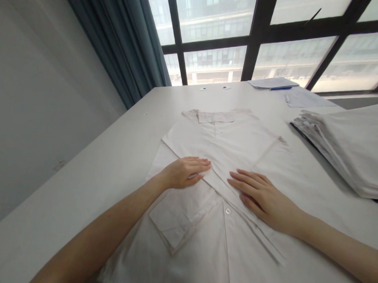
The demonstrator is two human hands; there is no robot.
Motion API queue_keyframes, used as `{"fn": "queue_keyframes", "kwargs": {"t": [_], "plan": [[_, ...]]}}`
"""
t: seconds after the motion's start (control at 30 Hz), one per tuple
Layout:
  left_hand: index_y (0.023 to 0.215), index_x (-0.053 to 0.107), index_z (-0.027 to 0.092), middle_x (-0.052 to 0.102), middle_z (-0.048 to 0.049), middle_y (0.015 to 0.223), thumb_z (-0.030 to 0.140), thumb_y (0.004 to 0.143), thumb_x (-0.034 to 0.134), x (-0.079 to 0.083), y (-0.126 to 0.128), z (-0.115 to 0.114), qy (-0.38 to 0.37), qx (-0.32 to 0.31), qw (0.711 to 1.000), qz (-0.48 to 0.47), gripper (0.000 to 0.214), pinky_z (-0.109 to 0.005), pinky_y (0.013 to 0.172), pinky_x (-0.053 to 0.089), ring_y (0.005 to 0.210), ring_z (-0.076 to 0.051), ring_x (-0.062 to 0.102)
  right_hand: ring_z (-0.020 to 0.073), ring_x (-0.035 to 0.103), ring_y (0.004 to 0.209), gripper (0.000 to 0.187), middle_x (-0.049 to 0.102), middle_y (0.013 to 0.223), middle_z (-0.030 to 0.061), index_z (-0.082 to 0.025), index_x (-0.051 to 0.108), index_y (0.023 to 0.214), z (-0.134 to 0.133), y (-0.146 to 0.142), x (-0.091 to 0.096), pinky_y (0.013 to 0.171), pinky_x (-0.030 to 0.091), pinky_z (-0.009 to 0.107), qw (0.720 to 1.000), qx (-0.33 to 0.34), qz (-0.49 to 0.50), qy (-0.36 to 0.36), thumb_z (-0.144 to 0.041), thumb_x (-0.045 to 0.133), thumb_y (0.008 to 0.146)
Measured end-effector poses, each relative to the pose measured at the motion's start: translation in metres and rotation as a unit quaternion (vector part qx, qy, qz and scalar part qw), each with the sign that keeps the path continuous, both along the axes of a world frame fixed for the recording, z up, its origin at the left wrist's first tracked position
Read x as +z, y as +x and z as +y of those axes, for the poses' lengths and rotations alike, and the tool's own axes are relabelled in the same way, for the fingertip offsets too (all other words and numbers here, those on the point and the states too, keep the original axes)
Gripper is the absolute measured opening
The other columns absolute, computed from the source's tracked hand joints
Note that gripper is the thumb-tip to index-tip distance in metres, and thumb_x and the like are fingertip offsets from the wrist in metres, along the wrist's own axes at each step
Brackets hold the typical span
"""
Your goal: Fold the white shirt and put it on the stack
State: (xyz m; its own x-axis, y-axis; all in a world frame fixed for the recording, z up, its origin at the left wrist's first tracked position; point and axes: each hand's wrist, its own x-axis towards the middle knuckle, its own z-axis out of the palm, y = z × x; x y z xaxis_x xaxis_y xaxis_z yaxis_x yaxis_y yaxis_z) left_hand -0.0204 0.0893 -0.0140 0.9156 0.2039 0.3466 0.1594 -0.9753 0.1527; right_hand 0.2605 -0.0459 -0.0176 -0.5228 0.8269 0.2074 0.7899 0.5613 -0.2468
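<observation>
A white button shirt (227, 143) lies spread flat on the white table (107, 158), collar toward the window, its sleeves folded in across the body. My left hand (186, 172) rests palm down on the left folded sleeve, fingers stretched out flat. My right hand (261, 194) lies flat on the sleeve that crosses the shirt's middle, fingers extended and apart. A cuff (176, 220) with a button sits just below my left wrist. Neither hand holds anything.
A stack of folded white garments (350, 145) lies at the table's right. Papers (273, 83) and a blue pen (280, 88) sit at the far edge by the window. A blue curtain (129, 43) hangs at the back left beside a grey wall.
</observation>
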Motion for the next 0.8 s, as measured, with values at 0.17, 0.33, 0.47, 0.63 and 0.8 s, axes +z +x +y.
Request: {"fn": "queue_keyframes", "kwargs": {"t": [0.17,0.33,0.47,0.63,0.8], "plan": [[0.127,0.058,0.017,0.058,-0.0136,0.137,0.022,0.094,0.046,0.0023,0.0006,-0.0021,0.006,-0.013,1.0,-0.016,0.035,-0.037,0.106,0.047,0.126,-0.022,0.056,0.023,0.038,0.14,0.045,0.048,0.148,0.0061,-0.023,0.048,0.142,-0.0006,0.0006,-0.0005,0.11,0.038,0.048,1.0,0.001,-0.001,-0.002,-0.022,0.04,0.098],[0.12,0.062,0.017,0.058,-0.0141,0.137,0.024,0.092,0.049,0.0059,0.0018,-0.0042,-0.018,-0.034,0.999,-0.007,0.031,-0.038,0.107,0.046,0.129,-0.023,0.054,0.0231,0.039,0.139,0.045,0.049,0.147,0.007,-0.023,0.049,0.142,-0.0001,-0.0001,-0.0001,0.11,0.039,0.048,1.0,0.003,0.002,0.002,-0.021,0.041,0.097],[0.125,0.06,0.018,0.054,-0.0132,0.141,0.027,0.093,0.048,0.0072,0.0029,-0.0059,-0.028,-0.036,0.999,0.015,0.035,-0.039,0.11,0.043,0.132,-0.023,0.05,0.0238,0.041,0.138,0.045,0.05,0.146,0.0079,-0.023,0.049,0.142,-0.0003,-0.0008,0.0014,0.108,0.04,0.049,1.0,0.003,0.005,0.005,-0.021,0.041,0.097],[0.133,0.055,0.016,0.055,-0.0121,0.141,0.03,0.095,0.047,0.0069,0.004,-0.0087,-0.023,-0.037,0.998,0.034,0.041,-0.041,0.113,0.038,0.133,-0.022,0.049,0.0244,0.041,0.138,0.046,0.05,0.146,0.0082,-0.024,0.049,0.142,-0.0008,-0.0008,0.0013,0.108,0.041,0.05,1.0,0.002,0.007,0.007,-0.021,0.042,0.097],[0.135,0.053,0.015,0.056,-0.012,0.139,0.029,0.095,0.046,0.0059,0.0037,-0.009,-0.004,-0.033,0.998,0.044,0.043,-0.042,0.114,0.036,0.133,-0.022,0.05,0.0238,0.04,0.138,0.045,0.049,0.147,0.0077,-0.023,0.048,0.142,-0.0006,-0.0007,0.0006,0.109,0.039,0.049,1.0,0.004,-0.001,0.002,-0.022,0.04,0.098]]}}
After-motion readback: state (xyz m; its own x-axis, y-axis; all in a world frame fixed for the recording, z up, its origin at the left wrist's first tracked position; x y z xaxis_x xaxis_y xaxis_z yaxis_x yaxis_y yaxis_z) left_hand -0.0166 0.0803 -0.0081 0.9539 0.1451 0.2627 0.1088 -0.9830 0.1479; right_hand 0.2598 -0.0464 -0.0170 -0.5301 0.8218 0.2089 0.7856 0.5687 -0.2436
